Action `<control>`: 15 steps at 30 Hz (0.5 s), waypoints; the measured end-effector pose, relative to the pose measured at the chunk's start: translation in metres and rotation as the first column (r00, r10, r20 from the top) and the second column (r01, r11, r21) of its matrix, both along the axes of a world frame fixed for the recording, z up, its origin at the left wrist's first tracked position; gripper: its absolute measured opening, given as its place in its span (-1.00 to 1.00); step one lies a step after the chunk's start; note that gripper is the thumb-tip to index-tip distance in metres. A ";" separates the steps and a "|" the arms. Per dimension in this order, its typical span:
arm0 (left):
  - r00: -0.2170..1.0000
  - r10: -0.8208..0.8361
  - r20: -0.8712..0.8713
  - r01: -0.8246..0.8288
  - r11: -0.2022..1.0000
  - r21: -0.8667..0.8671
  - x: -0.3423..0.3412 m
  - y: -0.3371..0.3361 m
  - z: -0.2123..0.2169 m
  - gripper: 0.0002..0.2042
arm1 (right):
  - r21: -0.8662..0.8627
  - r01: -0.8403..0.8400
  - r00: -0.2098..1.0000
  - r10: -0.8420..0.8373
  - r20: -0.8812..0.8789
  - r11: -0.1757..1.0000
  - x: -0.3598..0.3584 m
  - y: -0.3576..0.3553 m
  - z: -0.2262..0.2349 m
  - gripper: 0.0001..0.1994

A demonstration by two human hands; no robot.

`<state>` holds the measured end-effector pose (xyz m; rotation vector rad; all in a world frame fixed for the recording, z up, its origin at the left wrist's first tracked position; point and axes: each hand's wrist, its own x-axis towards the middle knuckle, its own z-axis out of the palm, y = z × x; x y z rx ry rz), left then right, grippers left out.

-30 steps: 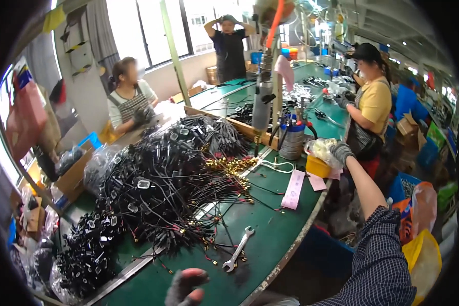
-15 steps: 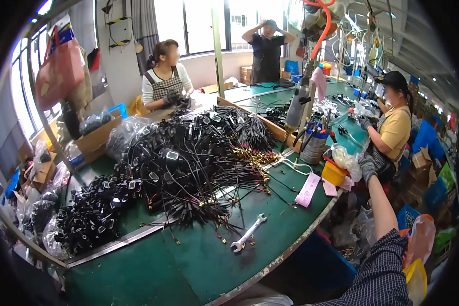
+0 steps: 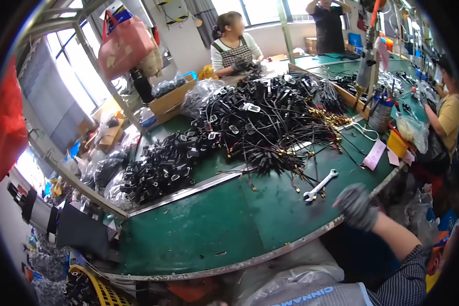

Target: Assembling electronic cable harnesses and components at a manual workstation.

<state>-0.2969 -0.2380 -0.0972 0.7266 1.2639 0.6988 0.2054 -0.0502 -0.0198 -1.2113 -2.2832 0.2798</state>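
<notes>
- Now the right hand (image 3: pixel 357 205), in a grey glove and blurred, hovers at the green counter (image 3: pixel 204 224) edge; I cannot tell whether it is open or closed.
- Just beside it, toward the cable pile (image 3: pixel 270 122), lies 1 silver wrench (image 3: pixel 320 185), untouched.
- Left hand is out of view.
- A pink paper slip (image 3: pixel 375 154) lies beyond the wrench.

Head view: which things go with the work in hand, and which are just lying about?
In hand:
right hand, gloved, over the table edge
wrench, nearest to it
black cable pile

Lying about:
pink paper slip
yellow bin
cardboard box
pink bag, hanging
</notes>
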 end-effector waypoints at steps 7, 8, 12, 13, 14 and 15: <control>0.991 0.119 -0.054 -0.118 0.993 0.025 -0.038 -0.002 -0.066 -0.71 | 0.083 -0.580 0.784 0.529 0.324 0.810 -0.120 0.034 -0.027 -0.82; 0.990 0.132 -0.058 -0.131 0.991 0.025 -0.044 0.003 -0.074 -0.71 | 0.073 -0.582 0.780 0.531 0.332 0.810 -0.125 0.036 -0.027 -0.82; 0.984 0.159 -0.082 -0.159 0.987 0.007 -0.072 0.043 -0.111 -0.71 | -0.124 -0.626 0.729 0.634 0.257 0.770 -0.125 0.039 -0.025 -0.80; 0.981 0.176 -0.083 -0.177 0.984 0.002 -0.073 0.058 -0.122 -0.71 | -0.140 -0.629 0.721 0.641 0.263 0.765 -0.124 0.043 -0.026 -0.80; 0.978 0.191 -0.085 -0.192 0.981 -0.007 -0.074 0.072 -0.134 -0.71 | -0.149 -0.659 0.696 0.673 0.252 0.737 -0.124 0.044 -0.029 -0.81; 0.981 0.176 -0.085 -0.179 0.983 -0.031 -0.072 0.086 -0.140 -0.71 | -0.171 -0.666 0.688 0.687 0.234 0.726 -0.120 0.046 -0.027 -0.81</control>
